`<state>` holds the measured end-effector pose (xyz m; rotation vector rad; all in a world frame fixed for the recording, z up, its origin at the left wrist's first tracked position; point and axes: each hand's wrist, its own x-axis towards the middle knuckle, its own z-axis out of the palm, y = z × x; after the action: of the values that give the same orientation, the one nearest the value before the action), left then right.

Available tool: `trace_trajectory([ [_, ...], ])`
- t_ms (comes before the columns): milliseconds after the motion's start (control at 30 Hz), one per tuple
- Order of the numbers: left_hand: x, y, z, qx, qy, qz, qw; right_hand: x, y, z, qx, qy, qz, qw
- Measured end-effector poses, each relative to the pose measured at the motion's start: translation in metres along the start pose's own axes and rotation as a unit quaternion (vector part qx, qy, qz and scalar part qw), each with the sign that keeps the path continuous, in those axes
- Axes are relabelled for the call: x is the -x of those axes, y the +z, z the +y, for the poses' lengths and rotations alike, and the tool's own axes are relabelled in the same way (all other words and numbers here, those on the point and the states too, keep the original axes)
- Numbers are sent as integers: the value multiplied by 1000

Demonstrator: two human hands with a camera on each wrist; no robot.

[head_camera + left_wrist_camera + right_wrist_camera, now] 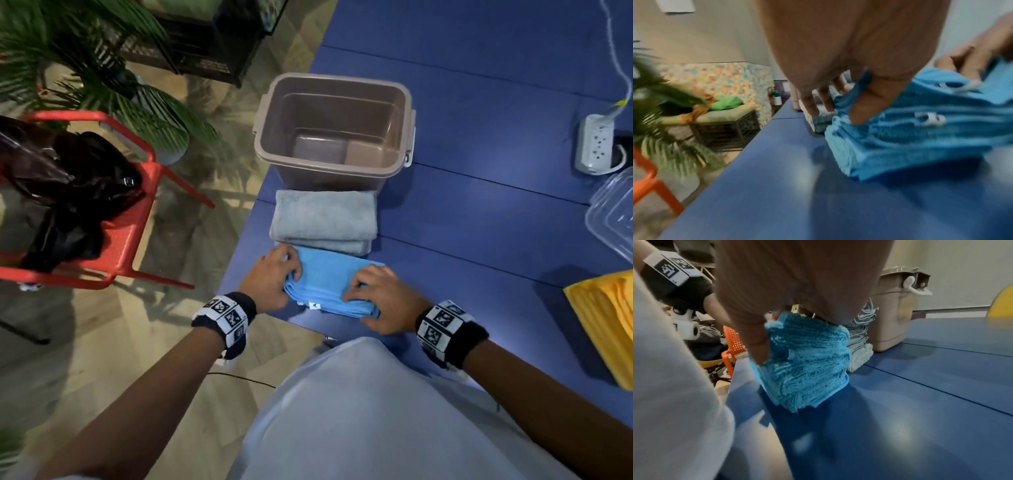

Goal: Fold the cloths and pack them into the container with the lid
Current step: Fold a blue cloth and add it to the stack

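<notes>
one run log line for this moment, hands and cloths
left hand: grips folded blue cloth | right hand: grips same cloth | folded grey cloth: on table | brown plastic container: empty, lid off

A red chair (113, 212) stands at nine o'clock, off the blue surface (479, 212), with a dark bag (68, 192) heaped on its seat. A green plant (102, 78) spreads at ten o'clock — behind it, a black wire crate (205, 44). At two o'clock a white power strip (594, 144) lies on the surface, its cable (620, 51) running toward twelve. A yellow cloth-like thing (606, 322) lies at four — its kind unclear.
</notes>
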<state>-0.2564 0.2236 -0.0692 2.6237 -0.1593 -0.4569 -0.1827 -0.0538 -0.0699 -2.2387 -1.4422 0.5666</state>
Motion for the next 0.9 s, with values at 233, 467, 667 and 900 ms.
trace_trajectory([
  [233,-19,-17,14,495,-238,113,828,-8,-11,-15,-271,229,225,907],
  [467,-30,17,-4,502,-351,7,791,-3,12,7,-411,525,127,735],
  [667,-26,2,20,550,-352,-85,752,-5,2,1,-603,472,68,640],
  [900,-23,0,60,641,-334,-166,671,7,-18,-3,-722,442,70,528],
])
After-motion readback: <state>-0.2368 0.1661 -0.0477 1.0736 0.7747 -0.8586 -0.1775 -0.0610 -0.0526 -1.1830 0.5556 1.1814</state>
